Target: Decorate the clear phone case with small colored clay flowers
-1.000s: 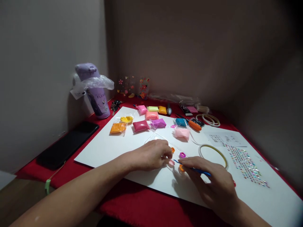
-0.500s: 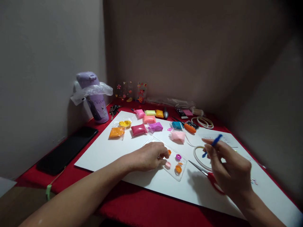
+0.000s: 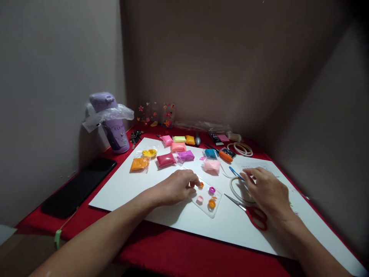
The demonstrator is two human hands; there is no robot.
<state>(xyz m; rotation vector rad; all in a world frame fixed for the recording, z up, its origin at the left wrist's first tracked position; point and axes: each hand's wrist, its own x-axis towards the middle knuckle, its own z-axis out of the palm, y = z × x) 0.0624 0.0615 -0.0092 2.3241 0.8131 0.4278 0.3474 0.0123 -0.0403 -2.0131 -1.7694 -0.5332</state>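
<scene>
My left hand [image 3: 180, 186] rests over the left part of a clear plastic case [image 3: 206, 211], its fingers bent together beside an orange flower [image 3: 201, 185]; whether they pinch anything is hidden. On the case lie a purple piece [image 3: 212, 190], a pale pink piece [image 3: 200, 199] and a larger orange flower [image 3: 211, 204]. My right hand [image 3: 263, 188] is low over the white board, its fingertips closed on the end of a thin blue tool [image 3: 235, 172]. Under those fingers is a white ring [image 3: 238, 194]. Red-handled scissors [image 3: 253, 216] lie between the case and my right wrist.
Packets of coloured clay, such as a crimson one [image 3: 166, 160] and an orange one [image 3: 140, 164], lie across the white board [image 3: 115, 192]. A purple bottle [image 3: 113, 127] and a black phone [image 3: 79, 186] stand and lie at the left. White rings [image 3: 243, 149] lie behind.
My right hand has moved left and down, bringing the blue tool low over the board and uncovering the scissors' handles. The view has shifted slightly. My left hand keeps its place at the case.
</scene>
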